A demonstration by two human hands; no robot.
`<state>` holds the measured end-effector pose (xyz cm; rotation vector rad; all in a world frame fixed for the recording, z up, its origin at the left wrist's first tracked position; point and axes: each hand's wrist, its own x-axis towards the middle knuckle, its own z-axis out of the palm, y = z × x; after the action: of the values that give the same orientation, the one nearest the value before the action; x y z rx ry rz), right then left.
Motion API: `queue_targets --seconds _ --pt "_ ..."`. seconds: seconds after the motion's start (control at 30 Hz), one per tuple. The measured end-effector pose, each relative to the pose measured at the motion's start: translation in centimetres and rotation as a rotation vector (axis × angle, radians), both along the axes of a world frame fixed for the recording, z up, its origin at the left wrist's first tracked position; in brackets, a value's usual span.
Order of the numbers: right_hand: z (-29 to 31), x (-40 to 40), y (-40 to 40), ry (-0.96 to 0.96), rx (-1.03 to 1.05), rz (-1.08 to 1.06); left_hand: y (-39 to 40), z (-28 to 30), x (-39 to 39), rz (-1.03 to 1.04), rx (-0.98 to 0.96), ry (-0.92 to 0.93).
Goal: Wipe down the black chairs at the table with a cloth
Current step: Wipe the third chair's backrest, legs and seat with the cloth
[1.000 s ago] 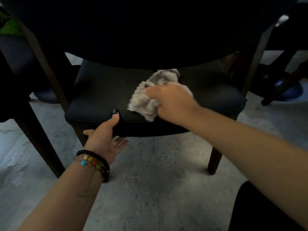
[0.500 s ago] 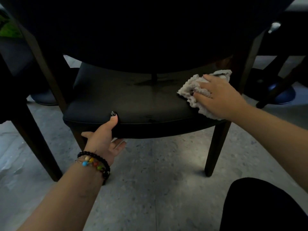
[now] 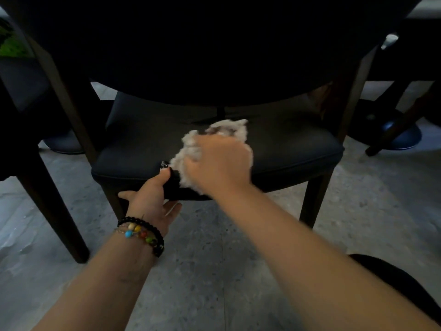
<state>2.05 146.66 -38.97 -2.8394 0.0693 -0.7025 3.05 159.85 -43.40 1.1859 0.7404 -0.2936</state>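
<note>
The right hand (image 3: pixel 219 161) had its grip clamped on the cloth (image 3: pixel 191 149), a pale bunched rag pressed down on the black seat (image 3: pixel 298 146), toward the front edge and a little left of its middle. The hand and rag were blurred, so I took it for a stroke in full swing. The left hand (image 3: pixel 150 197) steadied the chair just beside that grip: its thumb lay over the seat's front edge, nearly touching the rag, and the fingers reached below the rim. It looked like a clamp on the edge, though the fingers underneath were partly hidden.

To do this step well, I judged the rag wanted spreading flatter under the palm, since a tight wad only touches the seat in a narrow strip. Strokes should overlap and run out to the piped edge ahead of the grip and to the far right side, well away from it, where the cushion curved down. The back of the seat, beyond the grip and under the chair's dark back (image 3: pixel 214 56), sat in deep shadow, and I could not tell whether it was clean; it needed a deliberate reach. The left thumb sat in the rag's path, so it should shift aside for that patch. The floor (image 3: pixel 214 271) below was bare stone, and crumbs swept off would land there.
</note>
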Motion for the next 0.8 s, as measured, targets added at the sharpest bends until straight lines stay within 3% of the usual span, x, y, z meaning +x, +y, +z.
queue_targets --seconds 0.07,0.23,0.33,0.47,0.6,0.73,0.8 --pt "-0.5 -0.4 1.4 -0.017 -0.002 0.103 0.0 -0.1 0.1 -0.028 0.016 0.0" --pt "-0.9 -3.6 -5.0 -0.059 -0.138 0.368 0.2 0.2 -0.4 -0.026 0.004 -0.009" --pt "-1.3 -4.6 -10.3 -0.048 -0.168 0.306 0.3 0.3 -0.5 -0.017 -0.019 -0.019" --pt "-0.9 -4.5 -14.5 0.009 -0.022 0.03 0.1 0.3 -0.7 -0.048 -0.035 -0.019" --pt "-0.4 -2.7 -9.3 -0.074 0.196 -0.173 0.0 0.3 -0.5 -0.005 -0.001 -0.013" --pt "-1.0 -2.0 0.1 -0.096 0.089 0.173 -0.1 0.4 0.1 -0.023 0.032 0.005" --pt "-1.2 -2.3 0.0 -0.083 0.038 0.278 0.1 0.3 0.3 -0.052 0.038 0.005"
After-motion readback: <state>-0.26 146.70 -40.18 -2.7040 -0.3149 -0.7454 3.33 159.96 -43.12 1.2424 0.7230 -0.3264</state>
